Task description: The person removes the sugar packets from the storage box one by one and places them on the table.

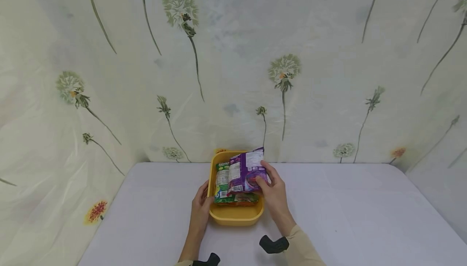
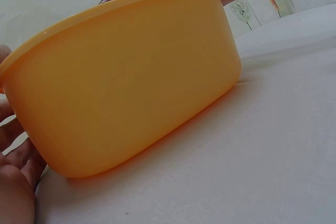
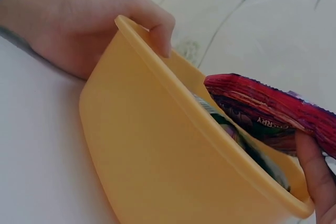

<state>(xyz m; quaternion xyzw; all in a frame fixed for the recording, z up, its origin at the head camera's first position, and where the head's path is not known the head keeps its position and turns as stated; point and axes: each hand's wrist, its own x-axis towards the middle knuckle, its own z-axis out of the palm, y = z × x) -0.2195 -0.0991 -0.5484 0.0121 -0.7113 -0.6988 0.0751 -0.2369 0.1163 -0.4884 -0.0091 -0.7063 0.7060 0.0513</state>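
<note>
A yellow plastic tub (image 1: pixel 236 218) stands on the white-covered table. My left hand (image 1: pixel 200 209) grips its left side, the thumb hooked over the rim in the right wrist view and the fingers against the outer wall (image 2: pixel 126 82). In my right hand (image 1: pixel 274 191) is a purple snack packet (image 1: pixel 248 170), pinched at its right edge and tilted over the tub's right part. Its red and purple side (image 3: pixel 262 103) faces the right wrist camera. Beneath it, green packets (image 1: pixel 222 181) lie inside the tub, partly hidden by the purple one.
The white cloth (image 1: pixel 346 209) covers the table on both sides of the tub. Behind the table's back edge hangs a pale curtain (image 1: pixel 233 75) printed with dandelions. Black straps (image 1: pixel 274 244) sit at both wrists, near beige sleeves.
</note>
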